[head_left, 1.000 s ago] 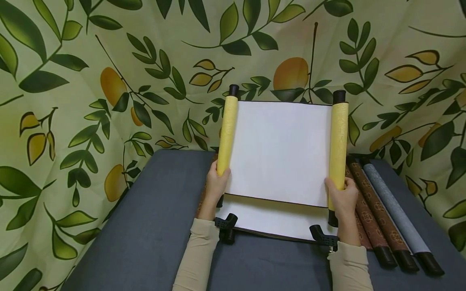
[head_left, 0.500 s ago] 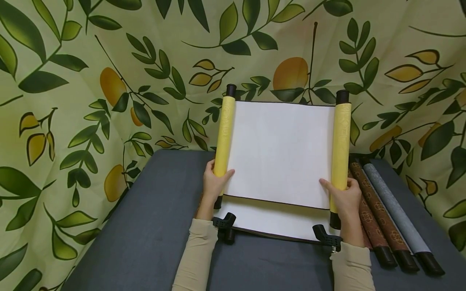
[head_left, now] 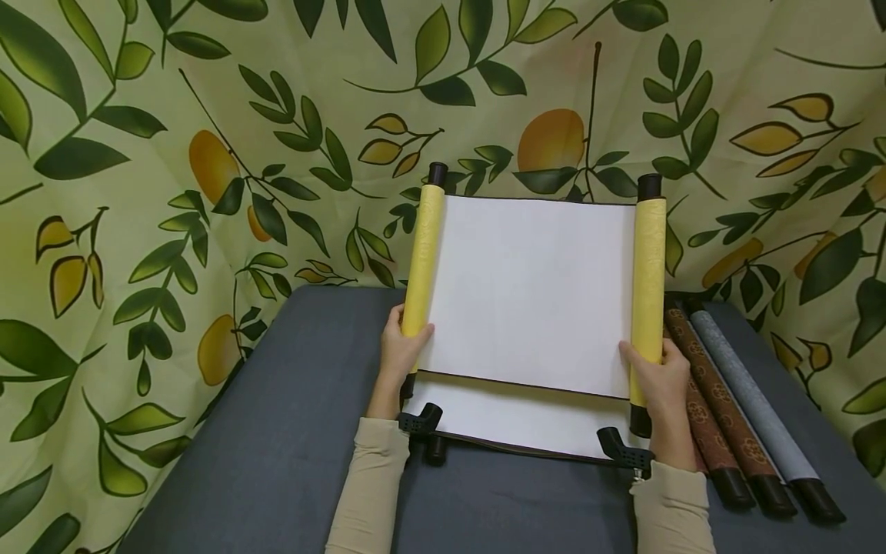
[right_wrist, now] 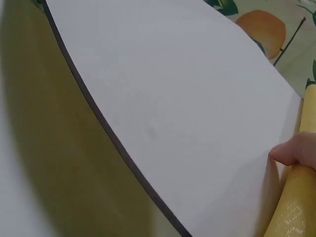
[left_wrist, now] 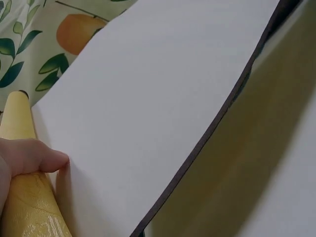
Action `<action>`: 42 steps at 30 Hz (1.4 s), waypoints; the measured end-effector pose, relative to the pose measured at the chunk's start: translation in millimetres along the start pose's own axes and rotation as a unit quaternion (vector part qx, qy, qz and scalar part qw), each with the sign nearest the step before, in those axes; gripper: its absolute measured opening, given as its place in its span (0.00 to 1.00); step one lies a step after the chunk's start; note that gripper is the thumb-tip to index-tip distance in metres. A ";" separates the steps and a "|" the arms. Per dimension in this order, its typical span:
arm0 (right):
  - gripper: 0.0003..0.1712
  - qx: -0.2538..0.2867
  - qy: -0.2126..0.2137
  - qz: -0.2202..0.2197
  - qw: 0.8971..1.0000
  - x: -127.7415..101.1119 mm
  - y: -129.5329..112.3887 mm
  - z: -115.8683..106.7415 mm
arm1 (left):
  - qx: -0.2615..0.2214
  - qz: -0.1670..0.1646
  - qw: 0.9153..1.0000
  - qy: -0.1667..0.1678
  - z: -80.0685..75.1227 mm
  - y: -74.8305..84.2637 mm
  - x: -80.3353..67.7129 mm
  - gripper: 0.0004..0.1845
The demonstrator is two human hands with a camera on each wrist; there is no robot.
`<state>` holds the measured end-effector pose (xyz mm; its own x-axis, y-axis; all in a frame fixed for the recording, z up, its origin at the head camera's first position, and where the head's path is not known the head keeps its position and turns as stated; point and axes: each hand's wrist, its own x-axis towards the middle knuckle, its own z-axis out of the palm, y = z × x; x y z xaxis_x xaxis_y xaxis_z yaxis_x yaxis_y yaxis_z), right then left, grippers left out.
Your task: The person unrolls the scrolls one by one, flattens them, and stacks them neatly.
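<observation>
Both hands hold a yellow scroll (head_left: 533, 292) with blank white paper stretched between its two rolled ends, raised and tilted above the table. My left hand (head_left: 401, 346) grips the left yellow roll (head_left: 424, 261), its thumb (left_wrist: 47, 157) lying across the roll onto the paper's edge. My right hand (head_left: 661, 385) grips the right yellow roll (head_left: 648, 277) with the thumb (right_wrist: 291, 149) over its inner side. Black knobs cap the roll ends. Beneath the raised scroll, another white sheet (head_left: 526, 427) with a dark edge lies on the table, partly hidden.
To the right lie two brown patterned scrolls (head_left: 727, 400) and a grey-blue scroll (head_left: 751, 392), all black-capped. A black knob (head_left: 435, 450) shows near the lower sheet's left corner. The table (head_left: 291, 431) has a dark grey cover; a leaf-patterned cloth (head_left: 311, 46) hangs around it.
The two hands have moved slightly apart, widening the white paper between the rolls. The left hand with its roll has shifted left, the right one a little right.
</observation>
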<state>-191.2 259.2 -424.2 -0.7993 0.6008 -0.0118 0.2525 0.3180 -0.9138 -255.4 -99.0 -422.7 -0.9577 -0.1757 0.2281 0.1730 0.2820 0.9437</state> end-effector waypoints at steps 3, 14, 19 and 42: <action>0.31 -0.002 -0.006 0.010 1.000 0.1 0.0 -2.1 | -0.002 0.006 1.000 -0.003 -2.2 -1.6 0.3 0.29; 0.37 -0.011 -0.005 0.024 1.000 1.8 0.2 -10.1 | 0.010 0.010 1.000 -0.014 -9.2 -2.0 0.2 0.26; 0.37 -0.007 0.008 0.002 1.000 2.8 2.2 -7.7 | 0.018 0.003 1.000 -0.015 -12.6 -3.7 1.6 0.24; 0.34 -0.028 0.001 -0.008 1.000 4.5 3.2 -5.5 | 0.031 0.005 0.999 -0.025 -18.9 0.2 0.9 0.27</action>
<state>-191.0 267.0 -425.0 -0.8021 0.5972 0.0040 0.2696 0.3680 -0.8899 -251.9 -116.9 -417.8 -0.9666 -0.1263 0.2231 0.1686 0.3424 0.9243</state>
